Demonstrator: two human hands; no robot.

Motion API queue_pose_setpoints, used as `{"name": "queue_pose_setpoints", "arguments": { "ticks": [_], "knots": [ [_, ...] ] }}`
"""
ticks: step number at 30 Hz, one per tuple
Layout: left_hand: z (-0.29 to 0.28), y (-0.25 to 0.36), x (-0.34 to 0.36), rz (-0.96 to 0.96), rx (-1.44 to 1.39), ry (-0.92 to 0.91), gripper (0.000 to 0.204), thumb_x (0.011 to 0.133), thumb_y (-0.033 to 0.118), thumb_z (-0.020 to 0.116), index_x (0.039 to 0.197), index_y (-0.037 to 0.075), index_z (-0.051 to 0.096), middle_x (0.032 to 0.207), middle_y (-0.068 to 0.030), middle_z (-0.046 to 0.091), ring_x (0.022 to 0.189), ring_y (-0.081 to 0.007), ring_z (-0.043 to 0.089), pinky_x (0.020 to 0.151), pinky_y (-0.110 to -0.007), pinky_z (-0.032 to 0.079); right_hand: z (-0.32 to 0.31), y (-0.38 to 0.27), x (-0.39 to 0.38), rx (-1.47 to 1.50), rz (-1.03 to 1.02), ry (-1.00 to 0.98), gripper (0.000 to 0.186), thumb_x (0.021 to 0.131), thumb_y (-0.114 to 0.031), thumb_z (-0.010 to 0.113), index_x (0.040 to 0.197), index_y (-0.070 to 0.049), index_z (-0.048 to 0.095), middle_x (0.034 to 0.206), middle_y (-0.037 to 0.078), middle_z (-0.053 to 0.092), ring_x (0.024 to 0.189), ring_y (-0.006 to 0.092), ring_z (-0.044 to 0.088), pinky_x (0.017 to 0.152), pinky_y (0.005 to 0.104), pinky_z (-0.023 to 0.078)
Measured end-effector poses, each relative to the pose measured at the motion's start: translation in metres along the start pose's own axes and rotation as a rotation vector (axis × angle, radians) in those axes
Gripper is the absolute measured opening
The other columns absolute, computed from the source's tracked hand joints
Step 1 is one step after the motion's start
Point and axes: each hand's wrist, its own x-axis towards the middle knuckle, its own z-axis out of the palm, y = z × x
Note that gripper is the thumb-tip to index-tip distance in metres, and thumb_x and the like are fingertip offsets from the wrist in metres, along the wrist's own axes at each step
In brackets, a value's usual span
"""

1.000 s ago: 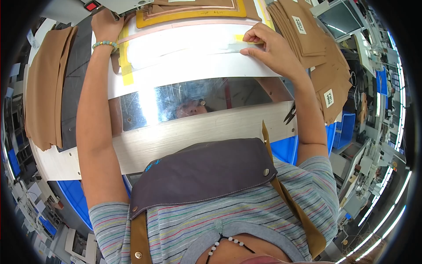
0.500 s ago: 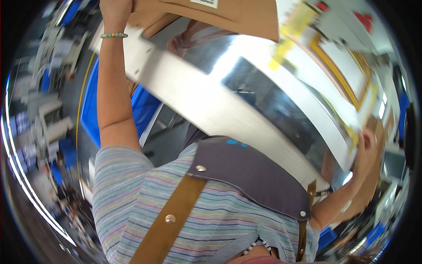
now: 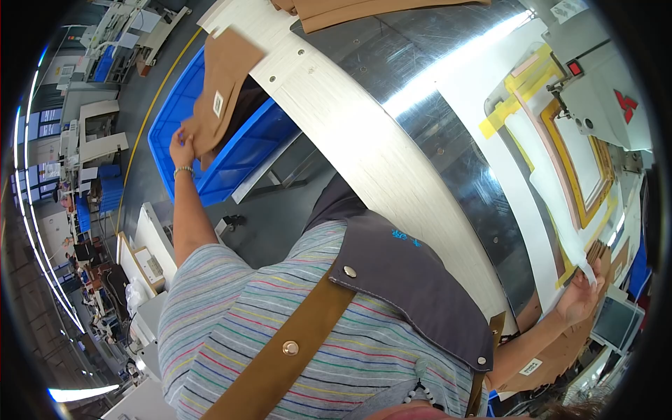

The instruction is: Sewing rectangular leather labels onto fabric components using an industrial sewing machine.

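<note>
My left hand (image 3: 183, 148) is closed on the edge of a brown fabric piece (image 3: 222, 87) with a small white label. The piece hangs over and partly into a blue bin (image 3: 164, 143) beside the table. At the right, my right hand (image 3: 579, 297) pinches the lower end of a long white strip (image 3: 556, 203). This strip runs along a yellow-edged frame (image 3: 591, 203) under a white machine head (image 3: 602, 91). Just beyond the right fingers is a stack of brown pieces (image 3: 596, 253).
The pale table edge (image 3: 364, 147) curves between me and a shiny metal plate (image 3: 462, 161). More brown fabric (image 3: 378, 10) lies at the far side. Yellow tape (image 3: 500, 115) sits by the frame. A dark screen (image 3: 617, 316) stands at the right, above other brown pieces (image 3: 542, 364).
My left hand has swung from above the table down and left to the blue bin, carrying the brown fabric piece. My right hand has moved slightly lower along the frame's end.
</note>
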Motion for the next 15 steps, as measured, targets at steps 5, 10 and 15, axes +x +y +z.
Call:
{"name": "queue_pose_setpoints", "arguments": {
  "ticks": [5, 10, 15],
  "knots": [
    [-0.001, -0.051, -0.01, -0.257, 0.291, -0.048, 0.053, 0.09, 0.025, 0.081, 0.136, 0.002, 0.068, 0.117, -0.0186, 0.077, 0.111, -0.0334, 0.073, 0.101, -0.043, 0.055, 0.013, -0.008, 0.002, 0.075, -0.039, -0.28, 0.029, 0.103, -0.023, 0.063, 0.119, 0.001, 0.059, 0.121, 0.015, 0.059, 0.112, 0.0249, 0.054, 0.1, 0.0381, 0.042],
    [0.028, 0.001, 0.032, -0.023, 0.366, 0.254, 0.059, 0.094, 0.038, 0.077, 0.137, -0.001, 0.067, 0.13, -0.0213, 0.072, 0.126, -0.0364, 0.067, 0.109, -0.045, 0.05, 0.032, -0.026, 0.0, -0.091, -0.043, -0.117, 0.033, 0.106, -0.029, 0.059, 0.12, 0.002, 0.061, 0.122, 0.014, 0.058, 0.109, 0.0219, 0.054, 0.097, 0.0358, 0.043],
    [0.049, 0.226, 0.07, 0.602, -0.324, 0.408, 0.025, 0.107, 0.02, 0.065, 0.121, 0.003, 0.077, 0.121, -0.0153, 0.077, 0.107, -0.0229, 0.073, 0.097, -0.034, 0.056, 0.074, -0.056, 0.019, -1.19, -0.273, 0.041, 0.032, 0.104, -0.024, 0.071, 0.128, -0.004, 0.071, 0.103, -0.002, 0.068, 0.09, 0.007, 0.059, 0.081, 0.0223, 0.047]
  ]
}}
